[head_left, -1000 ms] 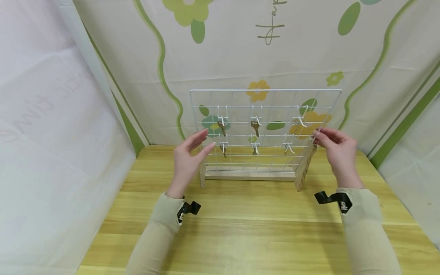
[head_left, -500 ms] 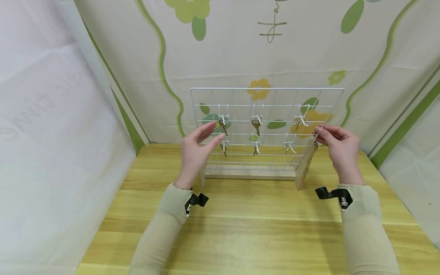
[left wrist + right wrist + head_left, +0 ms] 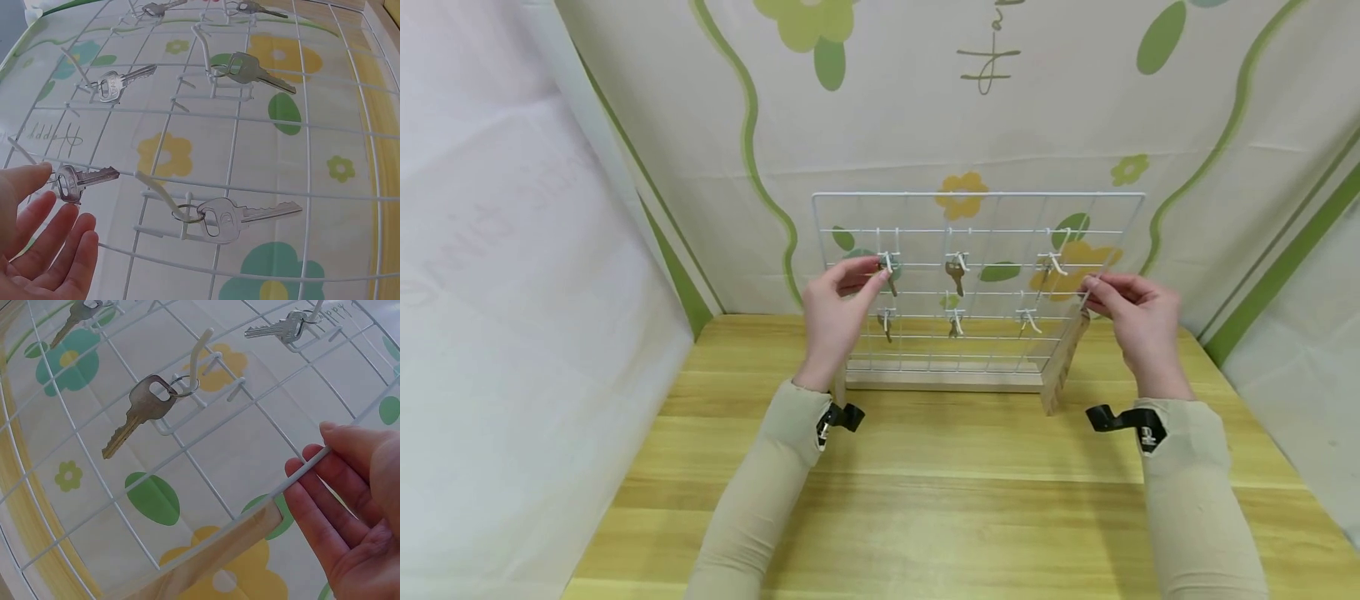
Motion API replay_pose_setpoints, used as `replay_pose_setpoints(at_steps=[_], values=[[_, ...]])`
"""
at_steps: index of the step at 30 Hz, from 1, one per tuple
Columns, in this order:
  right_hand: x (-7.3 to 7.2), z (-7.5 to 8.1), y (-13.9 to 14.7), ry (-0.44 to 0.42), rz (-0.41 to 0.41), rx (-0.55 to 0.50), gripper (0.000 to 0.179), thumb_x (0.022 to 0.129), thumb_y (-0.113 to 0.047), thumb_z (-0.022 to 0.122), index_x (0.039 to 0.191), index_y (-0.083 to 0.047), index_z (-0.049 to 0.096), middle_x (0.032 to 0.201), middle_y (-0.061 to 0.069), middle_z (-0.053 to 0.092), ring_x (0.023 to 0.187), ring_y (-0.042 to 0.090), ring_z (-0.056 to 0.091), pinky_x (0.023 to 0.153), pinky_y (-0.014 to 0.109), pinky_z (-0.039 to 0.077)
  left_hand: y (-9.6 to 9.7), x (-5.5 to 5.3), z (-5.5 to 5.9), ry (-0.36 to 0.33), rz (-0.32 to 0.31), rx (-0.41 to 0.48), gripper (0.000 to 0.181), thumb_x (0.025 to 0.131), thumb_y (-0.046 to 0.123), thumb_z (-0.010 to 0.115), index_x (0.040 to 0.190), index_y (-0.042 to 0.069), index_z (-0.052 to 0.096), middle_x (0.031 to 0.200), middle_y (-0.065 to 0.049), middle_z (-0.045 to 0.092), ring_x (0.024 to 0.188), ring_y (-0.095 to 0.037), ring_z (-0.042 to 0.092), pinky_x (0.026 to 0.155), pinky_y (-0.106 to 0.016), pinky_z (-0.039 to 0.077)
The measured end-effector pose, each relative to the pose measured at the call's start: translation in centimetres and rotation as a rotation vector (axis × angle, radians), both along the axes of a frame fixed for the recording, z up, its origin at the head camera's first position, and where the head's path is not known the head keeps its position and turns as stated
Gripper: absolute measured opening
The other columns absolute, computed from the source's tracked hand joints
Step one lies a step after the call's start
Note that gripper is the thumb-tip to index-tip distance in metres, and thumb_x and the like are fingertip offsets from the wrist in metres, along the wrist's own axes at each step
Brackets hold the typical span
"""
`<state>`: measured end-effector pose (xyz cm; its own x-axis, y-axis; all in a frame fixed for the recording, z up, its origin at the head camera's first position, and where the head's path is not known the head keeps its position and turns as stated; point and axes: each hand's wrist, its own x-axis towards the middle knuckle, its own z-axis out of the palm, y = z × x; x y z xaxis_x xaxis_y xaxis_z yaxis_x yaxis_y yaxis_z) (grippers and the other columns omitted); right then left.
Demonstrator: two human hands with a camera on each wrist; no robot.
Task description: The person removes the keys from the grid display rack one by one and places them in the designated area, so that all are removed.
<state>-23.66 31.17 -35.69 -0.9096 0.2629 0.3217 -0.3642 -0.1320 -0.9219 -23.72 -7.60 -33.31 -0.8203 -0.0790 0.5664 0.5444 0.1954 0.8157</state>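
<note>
A white wire grid rack (image 3: 1037, 196) stands upright in a wooden base, with several metal keys on rings hanging from its white hooks. My left hand (image 3: 838, 312) is at the upper left key (image 3: 69, 182); thumb and index fingertips lie either side of its ring, a gap showing between them, and the other fingers are loosely bent. Below it hangs the lower left key (image 3: 225, 219). My right hand (image 3: 1142, 321) pinches the rack's right side wire (image 3: 306, 465) between thumb and fingers. Nearest to it are the lower right key (image 3: 150, 400) and the upper right key (image 3: 287, 330).
The rack's wooden base (image 3: 943, 382) rests on a wood-grain table (image 3: 940, 500), with a slanted wooden leg (image 3: 1063, 362) at its right end. A flower-patterned cloth (image 3: 865, 133) hangs behind, and white cloth (image 3: 512, 333) covers the left side.
My left hand has moved right and slightly up from the rack's left edge to the upper left key, its thumb and fingers drawing closer together. My right hand has kept its hold.
</note>
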Motion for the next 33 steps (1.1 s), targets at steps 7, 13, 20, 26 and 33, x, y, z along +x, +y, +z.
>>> replay_pose_setpoints(at_steps=[7, 13, 20, 26, 33], values=[[-0.15, -0.17, 0.01, 0.009, 0.004, 0.013, 0.021, 0.086, -0.001, 0.080, 0.103, 0.011, 0.073, 0.094, 0.009, 0.076, 0.084, 0.018, 0.075, 0.074, 0.027, 0.057, 0.28, -0.49, 0.07, 0.050, 0.048, -0.025, 0.018, 0.093, 0.019, 0.079, 0.106, 0.006, 0.079, 0.098, 0.003, 0.076, 0.082, -0.012, 0.069, 0.074, -0.030, 0.057], [-0.16, -0.11, 0.00, 0.025, 0.009, 0.013, 0.021, 0.087, 0.001, 0.079, 0.102, 0.013, 0.071, 0.094, 0.009, 0.076, 0.083, 0.018, 0.075, 0.074, 0.028, 0.057, 0.35, -0.66, 0.12, 0.066, 0.067, -0.035, 0.016, 0.092, 0.016, 0.079, 0.104, 0.006, 0.079, 0.097, 0.002, 0.075, 0.080, -0.011, 0.068, 0.073, -0.029, 0.057], [0.00, -0.05, 0.02, 0.021, 0.014, 0.032, 0.021, 0.087, 0.000, 0.079, 0.102, 0.012, 0.071, 0.093, 0.009, 0.076, 0.083, 0.018, 0.075, 0.074, 0.028, 0.057, 0.43, -0.68, 0.16, 0.085, 0.091, -0.058, 0.013, 0.093, 0.016, 0.078, 0.100, 0.005, 0.079, 0.094, 0.002, 0.074, 0.077, -0.009, 0.067, 0.072, -0.029, 0.056], [0.07, -0.07, 0.06, 0.017, 0.008, 0.054, 0.021, 0.087, -0.002, 0.079, 0.101, 0.012, 0.071, 0.093, 0.009, 0.075, 0.083, 0.017, 0.074, 0.074, 0.027, 0.057, 0.40, -0.57, 0.25, 0.112, 0.093, -0.068, 0.012, 0.094, 0.016, 0.077, 0.098, 0.004, 0.078, 0.094, 0.000, 0.073, 0.079, -0.010, 0.066, 0.075, -0.029, 0.056], [0.06, -0.02, 0.03, 0.019, 0.010, 0.051, 0.019, 0.087, -0.001, 0.079, 0.100, 0.011, 0.071, 0.092, 0.009, 0.075, 0.083, 0.018, 0.075, 0.074, 0.028, 0.057, 0.24, -0.12, 0.54, 0.168, 0.035, -0.072, 0.013, 0.097, 0.013, 0.073, 0.101, 0.001, 0.074, 0.098, -0.006, 0.073, 0.086, -0.015, 0.069, 0.082, -0.031, 0.056]])
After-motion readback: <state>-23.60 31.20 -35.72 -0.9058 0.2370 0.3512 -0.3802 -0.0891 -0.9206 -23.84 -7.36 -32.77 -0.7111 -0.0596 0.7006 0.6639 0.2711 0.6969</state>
